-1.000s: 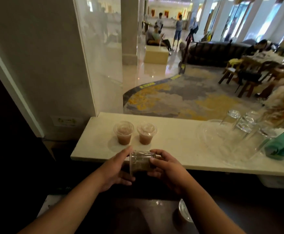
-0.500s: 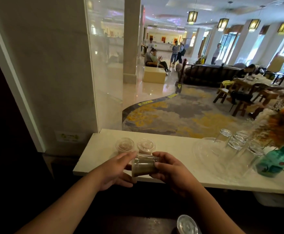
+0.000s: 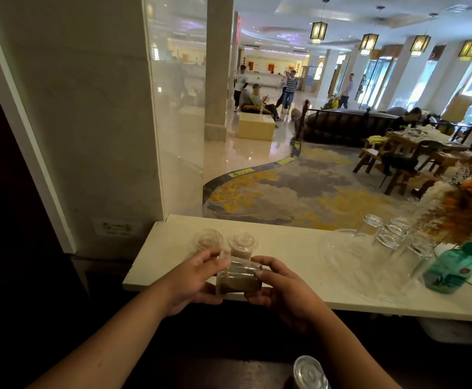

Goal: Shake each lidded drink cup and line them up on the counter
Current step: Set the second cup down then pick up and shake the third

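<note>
A clear lidded drink cup [image 3: 239, 279] with brown liquid lies on its side between both hands, over the front edge of the white counter [image 3: 290, 248]. My left hand [image 3: 192, 279] grips its lid end and my right hand [image 3: 279, 287] grips its base end. Behind them two more lidded cups with brown drink stand upright side by side on the counter: the left cup [image 3: 208, 240] and the right cup [image 3: 242, 242]. Another lidded cup [image 3: 310, 372] stands low at the bottom edge, on a dark surface beneath my right forearm.
A clear plastic tray [image 3: 347, 265] with several upturned glasses [image 3: 391, 237] sits on the counter's right half. A teal bottle [image 3: 450, 270] and a dried flower arrangement [image 3: 470, 200] stand at far right. A marble pillar [image 3: 89, 122] bounds the left; a lobby lies beyond.
The view has tilted upward, so the counter and hands sit lower in frame. The held cup stays on its side between both hands and has shifted slightly; the two standing cups have not moved.
</note>
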